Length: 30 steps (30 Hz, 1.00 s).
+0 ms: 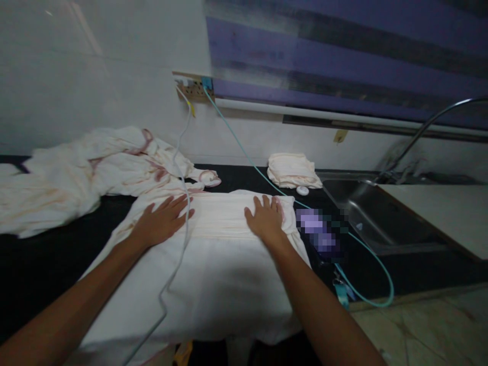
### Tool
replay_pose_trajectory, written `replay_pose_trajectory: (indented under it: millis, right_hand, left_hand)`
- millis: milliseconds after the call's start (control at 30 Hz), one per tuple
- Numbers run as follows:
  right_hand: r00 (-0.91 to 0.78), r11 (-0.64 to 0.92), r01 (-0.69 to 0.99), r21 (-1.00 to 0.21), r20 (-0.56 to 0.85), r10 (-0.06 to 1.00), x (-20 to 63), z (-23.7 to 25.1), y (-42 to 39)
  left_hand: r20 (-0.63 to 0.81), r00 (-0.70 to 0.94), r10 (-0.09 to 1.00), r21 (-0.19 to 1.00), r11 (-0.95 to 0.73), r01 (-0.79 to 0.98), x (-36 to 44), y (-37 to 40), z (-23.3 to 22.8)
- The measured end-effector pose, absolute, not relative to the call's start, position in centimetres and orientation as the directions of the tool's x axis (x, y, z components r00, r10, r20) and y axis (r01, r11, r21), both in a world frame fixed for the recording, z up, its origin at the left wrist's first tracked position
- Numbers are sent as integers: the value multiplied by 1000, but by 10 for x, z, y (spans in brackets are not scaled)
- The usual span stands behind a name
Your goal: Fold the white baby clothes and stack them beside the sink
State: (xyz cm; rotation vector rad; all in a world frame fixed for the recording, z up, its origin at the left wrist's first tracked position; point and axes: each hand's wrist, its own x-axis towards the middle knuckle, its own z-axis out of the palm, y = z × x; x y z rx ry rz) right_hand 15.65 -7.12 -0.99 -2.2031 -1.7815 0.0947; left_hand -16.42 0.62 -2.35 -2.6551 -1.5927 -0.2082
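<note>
Head view. I saw both hands flat on a white cloth (213, 264) spread over the dark tabletop (49, 254). Left hand (162, 221) lay palm down, fingers spread, near the cloth's left edge. Right hand (267, 219) lay palm down, fingers loosely spread, near the cloth's far right corner. Neither hand pinched anything. The cloth showed a folded band between the two hands, and its near edge hung over the tabletop's near edge.

A white cable (179, 239) ran from the wall socket (194, 90) across the cloth beside the left hand. A teal cable (244, 152) ran from the same socket past the right hand to the near right.

Left: a crumpled stained cloth heap (87, 173), with a bare strip of tabletop between it and the spread cloth. Far right: a small folded cloth (293, 170), well apart from the right hand.

Right: steel sink (375, 221); I could not tell whether anything lay in its basin. Faucet (430, 127) arched above it.
</note>
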Motion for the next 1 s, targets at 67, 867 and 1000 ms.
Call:
replay_pose_trajectory:
  millis: [67, 867, 1000]
  right_hand:
    - [227, -184, 946, -268, 138, 964, 156, -10, -72]
    - [191, -155, 954, -258, 124, 974, 159, -9, -73]
    - [170, -133, 959, -249, 133, 976, 160, -8, -74]
  left_hand:
    - [119, 407, 906, 100, -419, 903, -159, 5, -21]
    - [186, 362, 914, 91, -383, 919, -162, -4, -34]
    - [211, 352, 912, 75, -374, 924, -162, -3, -35]
